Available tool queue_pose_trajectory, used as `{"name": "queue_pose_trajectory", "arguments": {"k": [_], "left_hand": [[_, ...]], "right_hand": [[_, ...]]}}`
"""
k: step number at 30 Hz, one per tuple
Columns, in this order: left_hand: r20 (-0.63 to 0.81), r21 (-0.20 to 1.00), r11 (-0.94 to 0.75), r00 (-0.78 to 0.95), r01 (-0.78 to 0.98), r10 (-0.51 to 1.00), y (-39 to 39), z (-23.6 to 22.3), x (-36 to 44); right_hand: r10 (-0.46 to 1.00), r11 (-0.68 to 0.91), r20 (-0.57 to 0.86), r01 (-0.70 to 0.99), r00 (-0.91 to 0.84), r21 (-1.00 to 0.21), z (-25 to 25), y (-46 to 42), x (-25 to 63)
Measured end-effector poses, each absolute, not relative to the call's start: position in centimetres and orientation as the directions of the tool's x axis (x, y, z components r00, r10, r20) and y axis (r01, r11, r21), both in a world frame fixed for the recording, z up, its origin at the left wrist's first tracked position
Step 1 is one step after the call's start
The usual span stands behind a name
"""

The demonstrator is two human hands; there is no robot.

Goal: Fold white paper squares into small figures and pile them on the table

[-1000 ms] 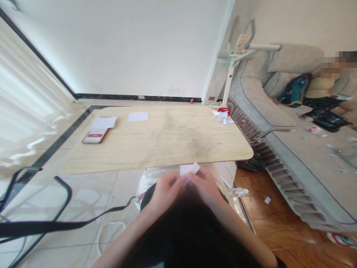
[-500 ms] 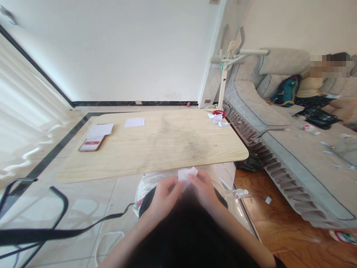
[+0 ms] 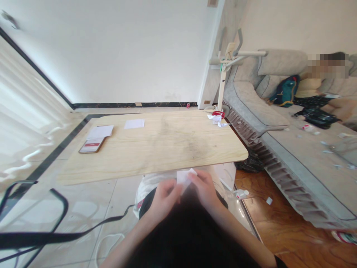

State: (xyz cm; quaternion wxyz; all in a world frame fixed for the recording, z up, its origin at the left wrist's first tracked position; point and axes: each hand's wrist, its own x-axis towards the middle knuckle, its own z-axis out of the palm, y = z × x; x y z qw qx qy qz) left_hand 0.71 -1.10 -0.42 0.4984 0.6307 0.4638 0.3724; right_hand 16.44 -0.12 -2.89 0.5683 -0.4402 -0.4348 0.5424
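A small white piece of paper, partly folded, is held between my two hands just in front of the table's near edge. My left hand pinches its lower left side with thumb and fingers. On the upper right corner of the paper, my right hand grips with thumb and fingertips. Blur hides the exact folds. On the wooden table, a white paper sheet lies flat at the back. More white paper partly covers a phone at the left.
Folded paper pieces lie beside red-handled scissors at the table's far right corner. A grey sofa stands to the right, where a person sits near a backpack. A white bottle is low at my right.
Both hands keep hold of the paper. My left fingers have shifted slightly on it, and the view has tilted a little.
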Motion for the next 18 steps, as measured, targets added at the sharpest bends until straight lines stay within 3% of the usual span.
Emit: {"name": "queue_pose_trajectory", "arguments": {"k": [10,18], "left_hand": [[-0.033,0.988,-0.021,0.334,0.156,0.942,-1.29,-0.86,0.67],[-0.116,0.989,0.075,0.367,0.125,0.923,-1.31,-0.29,0.76]], "right_hand": [[0.991,0.087,0.078,-0.08,0.112,-0.993,-2.39,-0.58,16.37],[0.996,0.087,0.086,-0.064,0.023,-0.994,-1.81,-0.52,17.01]]}}
